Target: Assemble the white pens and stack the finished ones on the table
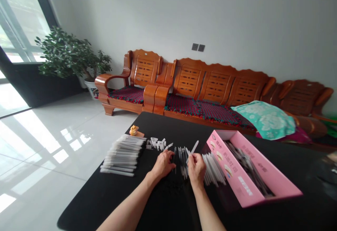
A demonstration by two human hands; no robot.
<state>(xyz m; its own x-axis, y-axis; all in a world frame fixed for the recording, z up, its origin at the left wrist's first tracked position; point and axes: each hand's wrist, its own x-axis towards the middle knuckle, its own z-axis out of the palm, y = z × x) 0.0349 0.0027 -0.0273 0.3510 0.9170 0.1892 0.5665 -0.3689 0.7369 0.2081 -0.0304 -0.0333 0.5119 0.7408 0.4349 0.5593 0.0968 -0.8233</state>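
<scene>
My right hand is closed round a white translucent pen tube that sticks up and to the right from its fingers. My left hand lies on the black table with its fingers curled over thin dark pen refills; whether it grips one I cannot tell. Between and behind the hands lies a row of dark refills and clear tubes. A small heap of white pen caps sits just beyond the left hand.
A stack of assembled white pens lies at the left. A pink open box with dark pens stands at the right. A small orange figurine sits at the far table edge. Wooden sofas and a potted plant stand behind.
</scene>
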